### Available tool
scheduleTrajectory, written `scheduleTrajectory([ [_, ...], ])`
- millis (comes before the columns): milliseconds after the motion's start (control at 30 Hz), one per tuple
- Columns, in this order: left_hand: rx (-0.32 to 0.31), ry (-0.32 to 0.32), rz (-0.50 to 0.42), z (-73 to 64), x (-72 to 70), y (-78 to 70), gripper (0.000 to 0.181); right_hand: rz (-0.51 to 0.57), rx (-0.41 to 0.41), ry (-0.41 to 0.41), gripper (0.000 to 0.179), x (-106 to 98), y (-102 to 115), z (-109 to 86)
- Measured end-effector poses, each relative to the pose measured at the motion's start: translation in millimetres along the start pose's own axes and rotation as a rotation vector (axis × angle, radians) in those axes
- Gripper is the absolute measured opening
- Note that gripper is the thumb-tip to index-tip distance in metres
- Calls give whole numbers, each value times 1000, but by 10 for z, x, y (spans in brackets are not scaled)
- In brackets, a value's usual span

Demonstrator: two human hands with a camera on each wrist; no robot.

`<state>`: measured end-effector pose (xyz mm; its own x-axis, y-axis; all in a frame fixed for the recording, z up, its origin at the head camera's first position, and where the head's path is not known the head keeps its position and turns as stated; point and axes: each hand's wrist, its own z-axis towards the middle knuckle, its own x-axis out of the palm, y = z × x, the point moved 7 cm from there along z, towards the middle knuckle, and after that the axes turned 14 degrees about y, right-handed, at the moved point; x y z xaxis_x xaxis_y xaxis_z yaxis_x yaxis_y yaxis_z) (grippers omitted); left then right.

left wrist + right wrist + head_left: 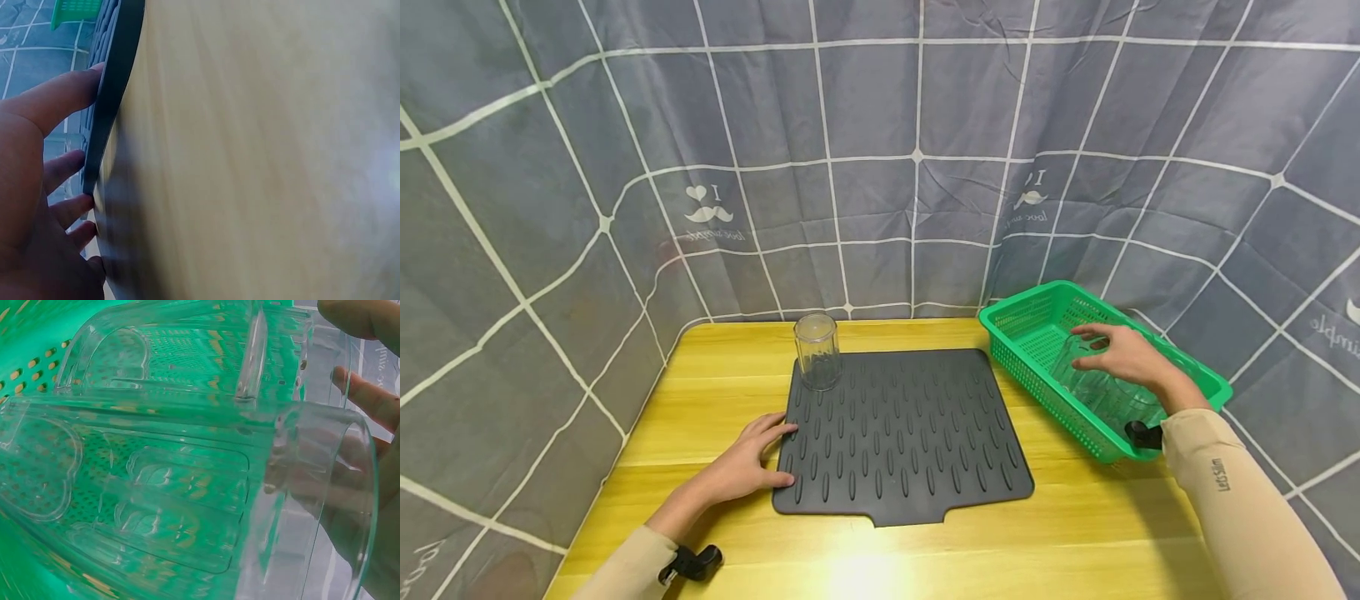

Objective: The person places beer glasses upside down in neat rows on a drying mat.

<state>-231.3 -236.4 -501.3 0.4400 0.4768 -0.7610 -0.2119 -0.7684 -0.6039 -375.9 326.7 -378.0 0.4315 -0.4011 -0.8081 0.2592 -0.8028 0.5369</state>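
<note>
My left hand [741, 467] rests at the left edge of a dark grey ridged mat [895, 433], fingers spread, with the thumb and fingertips touching its rim. In the left wrist view, the fingers lie along the mat edge [119, 87]. A clear drinking glass [818, 358] stands on the mat's back left corner. My right hand [1123, 358] reaches into a green basket [1030, 387], its thumb and fingers spread beside the rim of a tilted glass [1063, 362]. In the right wrist view, a near glass [187, 494] partly covers the fingers; contact is unclear.
Other clear glasses [1138, 404] lie in the basket's near end. Yellow wooden tabletop [722, 375] surrounds the mat. A grey curtain [880, 200] with white lines hangs behind and at both sides, close to the basket's right side.
</note>
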Motion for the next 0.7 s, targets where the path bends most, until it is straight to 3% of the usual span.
scheduleTrajectory([
  [700,25,-5,15,-8,-22,-35,88,5,4,-72,65,-174,99,-9],
])
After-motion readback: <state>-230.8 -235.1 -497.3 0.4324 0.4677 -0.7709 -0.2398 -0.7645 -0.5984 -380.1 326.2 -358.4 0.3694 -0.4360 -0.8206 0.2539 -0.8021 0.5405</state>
